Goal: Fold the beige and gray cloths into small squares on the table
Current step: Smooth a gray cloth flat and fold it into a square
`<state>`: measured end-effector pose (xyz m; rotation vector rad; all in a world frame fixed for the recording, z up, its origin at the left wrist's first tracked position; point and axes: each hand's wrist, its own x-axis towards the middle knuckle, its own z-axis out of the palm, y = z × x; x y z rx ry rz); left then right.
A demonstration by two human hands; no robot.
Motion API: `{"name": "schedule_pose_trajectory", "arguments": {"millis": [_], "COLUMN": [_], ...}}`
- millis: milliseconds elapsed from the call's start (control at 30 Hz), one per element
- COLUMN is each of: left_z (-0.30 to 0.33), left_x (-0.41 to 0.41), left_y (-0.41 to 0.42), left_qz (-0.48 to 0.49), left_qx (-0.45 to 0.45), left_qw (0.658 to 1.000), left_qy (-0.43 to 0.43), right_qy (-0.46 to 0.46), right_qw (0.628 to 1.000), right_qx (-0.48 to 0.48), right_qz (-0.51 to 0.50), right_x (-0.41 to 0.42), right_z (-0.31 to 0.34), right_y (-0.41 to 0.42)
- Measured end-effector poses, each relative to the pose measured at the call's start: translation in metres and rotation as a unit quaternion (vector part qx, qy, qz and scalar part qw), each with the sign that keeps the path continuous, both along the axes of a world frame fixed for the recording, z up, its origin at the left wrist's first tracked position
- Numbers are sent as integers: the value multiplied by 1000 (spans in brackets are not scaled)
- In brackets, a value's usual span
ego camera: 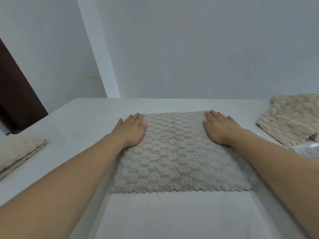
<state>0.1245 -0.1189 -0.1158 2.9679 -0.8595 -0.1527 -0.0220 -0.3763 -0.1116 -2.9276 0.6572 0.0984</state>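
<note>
Now both hands, left hand [132, 129] and right hand [218, 128], are pressing flat with straight fingers on the far corners of the gray cloth [176, 157] lying mid-table, which is looking soft, light and floppy, best pinched at those far corners.

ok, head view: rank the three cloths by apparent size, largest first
1. Middle cloth, spread flat under both hands, clearly largest.
2/3. Right cloth looks bigger than the folded left cloth, but both are cut off by the frame edges, so I won't rank them.
</note>
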Motion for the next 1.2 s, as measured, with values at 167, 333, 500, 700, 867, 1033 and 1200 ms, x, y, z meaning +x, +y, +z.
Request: {"name": "schedule_pose_trajectory", "arguments": {"millis": [167,333,500,700,867,1033,1200], "left_z": [20,-1,6,14,0,30,35], "left_x": [-27,-89,-62,-119,-137,-138,-199], "left_y": [-10,-9,46,26,45,71,75], "left_qz": [25,-109,-26,-81,-113,-70,-220], "left_qx": [15,-39,20,-38,22,52,-29], "left_qw": [997,993,999,995,993,989,973], "left_qy": [-68,-12,13,-45,-17,-117,-66], "right_qy": [3,-50,0,-72,-19,-37,15], "right_qw": [997,993,1000,995,999,994,997], "right_qx": [-56,-7,-4,-62,0,-99,-35], "right_qz": [-57,109,21,0,47,-7,73], "right_x": [-10,-39,-62,-74,-98,-135,-162], "right_z": [19,0,-2,4,-6,17,35], "right_y": [16,88,53,89,92,87,129]}}
